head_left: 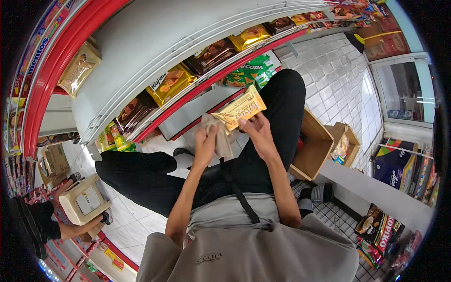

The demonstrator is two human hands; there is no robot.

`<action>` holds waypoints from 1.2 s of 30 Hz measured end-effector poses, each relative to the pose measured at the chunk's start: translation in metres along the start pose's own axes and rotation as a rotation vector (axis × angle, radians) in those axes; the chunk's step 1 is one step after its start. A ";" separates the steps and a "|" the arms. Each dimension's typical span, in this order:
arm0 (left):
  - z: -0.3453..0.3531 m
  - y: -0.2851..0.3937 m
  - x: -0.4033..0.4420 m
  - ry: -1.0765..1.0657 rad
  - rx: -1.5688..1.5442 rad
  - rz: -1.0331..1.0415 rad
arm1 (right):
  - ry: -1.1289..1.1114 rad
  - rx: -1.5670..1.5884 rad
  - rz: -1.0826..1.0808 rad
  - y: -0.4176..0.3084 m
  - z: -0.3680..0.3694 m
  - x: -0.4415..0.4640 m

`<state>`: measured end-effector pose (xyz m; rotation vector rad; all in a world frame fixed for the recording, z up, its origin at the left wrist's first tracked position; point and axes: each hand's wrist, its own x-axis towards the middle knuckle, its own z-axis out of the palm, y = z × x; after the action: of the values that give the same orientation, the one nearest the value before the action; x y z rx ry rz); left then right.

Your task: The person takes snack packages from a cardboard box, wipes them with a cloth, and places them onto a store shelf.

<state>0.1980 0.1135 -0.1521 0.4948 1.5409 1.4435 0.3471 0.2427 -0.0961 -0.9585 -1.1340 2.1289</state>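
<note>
My left grip (pixel 206 142) is clutching a cloth (pixel 224 144), my right grip (pixel 259 136) is pinching the yellow packet (pixel 240 108), near side of the shelf (pixel 136 42); I'm probably wiping it, the next stroke calling for steady holding

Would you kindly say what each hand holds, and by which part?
The right hand holds the yellow Twister pack by its near edge; the left hand grips a beige cloth by its bunched upper part.
</note>
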 end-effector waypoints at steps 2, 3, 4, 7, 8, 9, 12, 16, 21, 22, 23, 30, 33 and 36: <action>-0.008 -0.005 0.004 0.028 -0.003 -0.029 | 0.060 0.028 -0.091 0.001 0.002 0.000; -0.011 -0.005 0.006 0.068 -0.184 -0.024 | 0.087 0.041 -0.135 0.001 0.002 0.000; -0.013 -0.004 0.007 0.110 -0.366 -0.018 | 0.084 0.040 -0.136 0.001 0.002 0.000; -0.013 0.010 0.002 0.146 -0.383 -0.022 | -0.010 -0.004 -0.103 0.001 -0.002 -0.003; -0.013 0.019 -0.002 0.133 -0.213 -0.041 | -0.016 -0.006 -0.103 0.002 0.000 -0.003; -0.013 0.024 -0.004 0.119 -0.042 -0.061 | -0.062 -0.159 -0.128 0.005 0.004 -0.004; -0.008 0.023 -0.001 0.021 0.028 0.072 | -0.144 -0.466 -0.178 0.014 0.011 -0.004; -0.019 0.004 0.002 0.023 0.097 -0.007 | -0.196 -0.621 -0.315 0.018 0.007 -0.004; -0.013 0.015 -0.002 0.165 0.051 -0.141 | -0.282 -0.569 -0.152 0.018 0.017 -0.007; -0.009 0.021 -0.006 0.160 0.117 -0.029 | -0.252 -0.518 -0.142 0.022 0.018 -0.007; 0.002 0.023 -0.009 0.121 0.166 0.098 | -0.193 -0.484 -0.151 0.020 0.012 -0.004; -0.006 0.022 -0.002 0.160 0.244 -0.363 | -0.040 -0.443 -0.254 0.011 0.000 0.002; -0.014 0.005 -0.007 0.091 0.265 -0.331 | 0.146 -0.020 -0.299 0.022 -0.004 0.012; -0.021 -0.003 -0.012 0.038 0.243 -0.289 | 0.004 -0.242 -0.322 0.018 -0.003 0.000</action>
<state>0.1878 0.0917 -0.1536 0.3685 1.7494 1.0576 0.3475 0.2351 -0.1131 -0.8165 -1.4604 1.7616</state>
